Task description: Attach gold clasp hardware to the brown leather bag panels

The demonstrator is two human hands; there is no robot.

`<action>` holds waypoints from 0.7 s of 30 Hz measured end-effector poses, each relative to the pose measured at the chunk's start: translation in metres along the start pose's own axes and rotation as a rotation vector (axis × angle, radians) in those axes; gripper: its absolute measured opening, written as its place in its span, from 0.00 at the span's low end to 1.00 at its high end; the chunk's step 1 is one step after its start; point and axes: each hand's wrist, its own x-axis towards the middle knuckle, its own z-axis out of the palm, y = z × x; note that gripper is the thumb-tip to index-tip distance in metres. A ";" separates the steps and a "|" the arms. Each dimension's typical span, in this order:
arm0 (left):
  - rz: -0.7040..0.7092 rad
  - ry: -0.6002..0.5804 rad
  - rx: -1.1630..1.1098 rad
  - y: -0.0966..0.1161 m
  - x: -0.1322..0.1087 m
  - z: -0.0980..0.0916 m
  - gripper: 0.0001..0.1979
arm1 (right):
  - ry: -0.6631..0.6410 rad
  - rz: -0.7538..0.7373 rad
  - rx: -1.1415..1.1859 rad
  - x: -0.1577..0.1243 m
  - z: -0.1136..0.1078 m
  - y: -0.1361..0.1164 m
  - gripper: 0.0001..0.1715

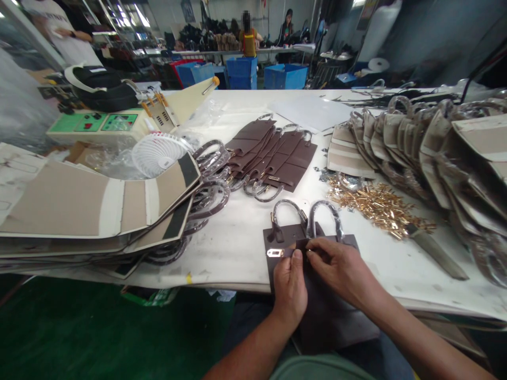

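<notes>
A dark brown handbag panel point(332, 322) hangs over the table's front edge onto my lap, its two plastic-wrapped handles point(325, 205) standing up at the top. My left hand point(291, 287) is closed, thumb on top, on a brown strap point(291, 250) that ends in a gold metal plate point(275, 253). Close beside it, my right hand point(336, 264) pinches at the strap's other side, fingertips together near the handle bases. Whether a small part sits between those fingertips is hidden.
A heap of gold metal pieces point(380, 208) lies right of the panel, near a knife-like tool point(438, 253). Brown panels point(273, 153) lie overlapped at centre. Beige-lined panels point(79, 200) are stacked left, more point(396, 137) right. A white fan point(158, 153) stands behind. People work farther back.
</notes>
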 end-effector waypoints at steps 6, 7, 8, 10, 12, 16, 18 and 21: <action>0.028 -0.067 0.028 0.002 0.000 -0.003 0.22 | -0.009 0.072 0.091 0.006 0.002 0.007 0.09; 0.026 -0.074 0.030 0.002 0.001 -0.003 0.22 | -0.013 0.086 0.114 0.008 0.003 0.009 0.11; 0.024 -0.079 0.028 0.002 0.001 -0.004 0.23 | -0.021 0.094 0.135 0.010 0.004 0.010 0.12; 0.006 -0.075 0.021 0.002 0.003 -0.003 0.24 | -0.035 0.091 0.167 0.014 0.006 0.010 0.11; -0.035 -0.040 0.021 0.003 0.005 -0.003 0.28 | -0.030 0.077 0.192 0.015 0.006 0.007 0.10; -0.170 0.032 -0.014 0.010 0.009 -0.011 0.34 | 0.060 -0.021 0.253 0.006 -0.004 0.003 0.13; -0.243 0.057 -0.030 0.013 0.011 -0.022 0.33 | 0.176 -0.066 0.238 -0.003 -0.019 0.016 0.11; -0.251 0.101 0.075 0.019 0.015 -0.043 0.32 | 0.391 -0.014 0.027 -0.016 -0.054 0.066 0.12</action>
